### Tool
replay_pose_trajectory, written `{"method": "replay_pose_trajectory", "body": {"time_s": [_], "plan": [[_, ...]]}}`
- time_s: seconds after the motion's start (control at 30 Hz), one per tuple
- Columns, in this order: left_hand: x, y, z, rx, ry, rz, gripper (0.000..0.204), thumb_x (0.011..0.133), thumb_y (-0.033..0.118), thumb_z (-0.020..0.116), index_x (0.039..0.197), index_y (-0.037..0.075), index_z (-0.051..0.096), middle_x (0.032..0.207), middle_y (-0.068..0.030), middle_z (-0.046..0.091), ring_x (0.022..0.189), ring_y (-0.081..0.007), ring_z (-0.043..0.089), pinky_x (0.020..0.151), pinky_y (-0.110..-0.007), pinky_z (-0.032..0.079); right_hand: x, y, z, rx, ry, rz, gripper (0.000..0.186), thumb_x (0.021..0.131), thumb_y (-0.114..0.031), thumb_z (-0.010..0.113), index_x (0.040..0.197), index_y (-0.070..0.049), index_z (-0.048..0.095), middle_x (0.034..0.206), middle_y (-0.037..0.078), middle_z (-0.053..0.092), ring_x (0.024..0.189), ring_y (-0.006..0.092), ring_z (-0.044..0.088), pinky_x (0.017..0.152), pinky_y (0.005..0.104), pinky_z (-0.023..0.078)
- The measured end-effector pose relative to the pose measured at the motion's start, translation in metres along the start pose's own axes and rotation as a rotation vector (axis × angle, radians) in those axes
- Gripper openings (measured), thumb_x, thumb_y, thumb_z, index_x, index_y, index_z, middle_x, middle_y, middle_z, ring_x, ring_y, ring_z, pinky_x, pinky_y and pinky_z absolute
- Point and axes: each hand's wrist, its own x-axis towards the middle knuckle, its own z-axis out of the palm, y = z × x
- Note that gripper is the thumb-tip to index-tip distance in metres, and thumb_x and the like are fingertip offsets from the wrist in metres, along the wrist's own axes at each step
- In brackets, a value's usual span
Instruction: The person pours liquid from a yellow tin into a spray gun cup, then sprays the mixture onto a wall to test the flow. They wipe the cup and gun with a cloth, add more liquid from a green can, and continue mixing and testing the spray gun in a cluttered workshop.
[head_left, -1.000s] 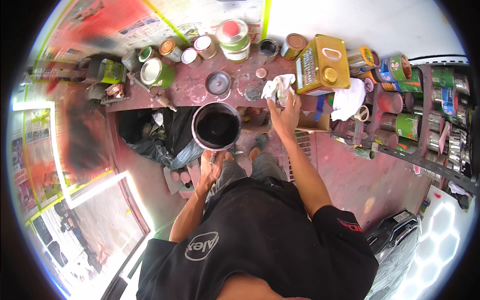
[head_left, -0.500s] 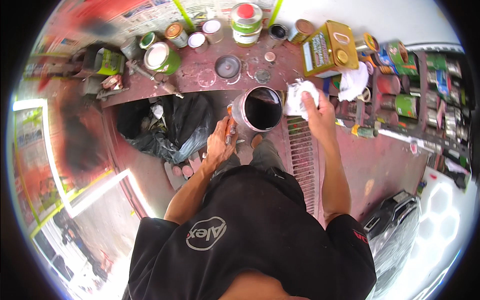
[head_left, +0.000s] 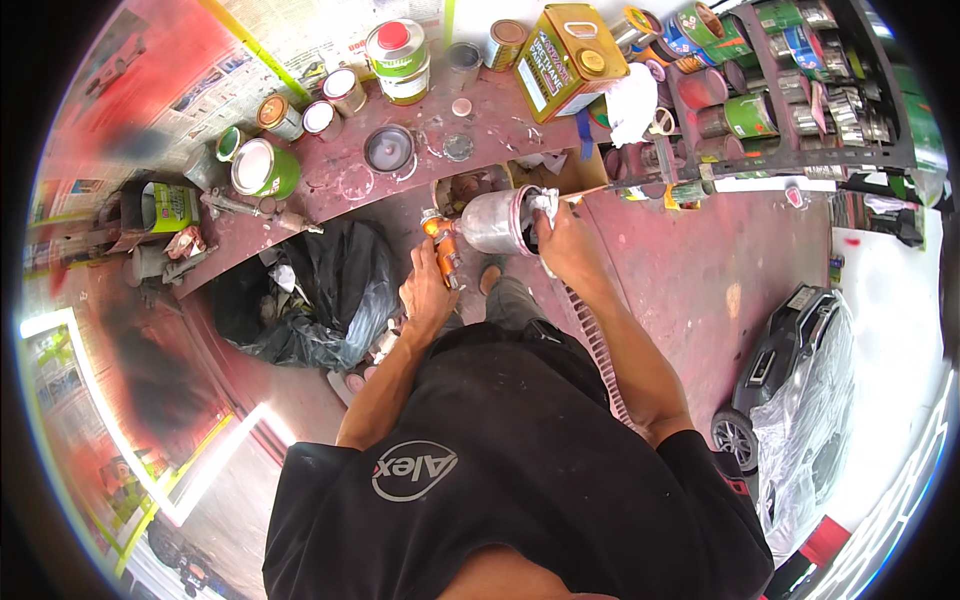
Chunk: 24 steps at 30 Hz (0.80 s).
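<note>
My left hand [head_left: 425,290] is closed on an orange spray gun [head_left: 443,247], with a silvery cup [head_left: 488,222] fixed to it and lying tipped sideways, its wide mouth toward the right. My right hand [head_left: 560,240] grips a white rag [head_left: 545,208] against the cup's mouth, partly hiding it. The cup is held just in front of the workbench [head_left: 320,190]. On the bench are a round grey lid [head_left: 390,150], a small pale cap [head_left: 462,107] and a yellow metal can [head_left: 565,70] with a white cloth [head_left: 632,105] beside it.
Paint cans [head_left: 262,168] line the bench's back, and a shelf rack of cans [head_left: 750,115] stands right. Black plastic bags [head_left: 300,280] lie under the bench. A floor grate [head_left: 600,355] runs beside me; a car bumper with plastic sheeting [head_left: 790,360] is at right.
The cup was upright with dark contents showing; it has tilted onto its side. My right hand has brought the rag from beside the cup onto its mouth. The view has also turned.
</note>
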Motion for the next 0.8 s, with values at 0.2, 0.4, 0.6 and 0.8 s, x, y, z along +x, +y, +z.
{"method": "replay_pose_trajectory", "body": {"time_s": [0.2, 0.4, 0.6, 0.8], "plan": [[-0.001, -0.005, 0.015, 0.009, 0.121, 0.032, 0.069, 0.089, 0.014, 0.073, 0.148, 0.004, 0.04, 0.137, -0.0201, 0.054, 0.101, -0.045, 0.07, 0.079, -0.056, 0.057, -0.02, 0.01, 0.013, 0.383, -0.163, 0.382, 0.037, 0.107, -0.031, 0.052, 0.11, 0.003, 0.067, 0.094, 0.017, 0.074, 0.078, 0.0311, 0.072, 0.07, 0.0474, 0.054], [0.01, -0.024, 0.027, 0.019, 0.248, 0.066, 0.075, 0.085, 0.009, 0.074, 0.152, 0.003, 0.038, 0.143, -0.0211, 0.051, 0.11, -0.0468, 0.067, 0.082, -0.055, 0.057, -0.036, -0.007, 0.013, 1.079, -0.426, 0.643, 0.026, 0.105, -0.024, 0.056, 0.11, -0.002, 0.068, 0.088, 0.006, 0.071, 0.071, 0.0152, 0.069, 0.057, 0.0348, 0.057], [0.016, -0.031, 0.03, -0.067, 0.243, -0.023, 0.08, 0.085, 0.012, 0.075, 0.154, 0.004, 0.037, 0.145, -0.0196, 0.049, 0.108, -0.0471, 0.068, 0.08, -0.056, 0.058, -0.022, -0.016, 0.003, 1.099, -0.61, 0.69, 0.025, 0.108, -0.025, 0.058, 0.113, -0.005, 0.071, 0.092, 0.003, 0.075, 0.071, 0.0128, 0.072, 0.061, 0.0332, 0.061], [0.009, -0.014, 0.024, -0.164, 0.199, -0.173, 0.064, 0.093, 0.016, 0.067, 0.151, 0.003, 0.042, 0.14, -0.0208, 0.054, 0.108, -0.0487, 0.067, 0.085, -0.058, 0.058, 0.011, -0.024, -0.027, 0.914, -0.677, 0.554, 0.029, 0.106, -0.03, 0.059, 0.11, -0.004, 0.072, 0.088, 0.002, 0.075, 0.065, 0.0119, 0.069, 0.053, 0.0302, 0.055]]}}
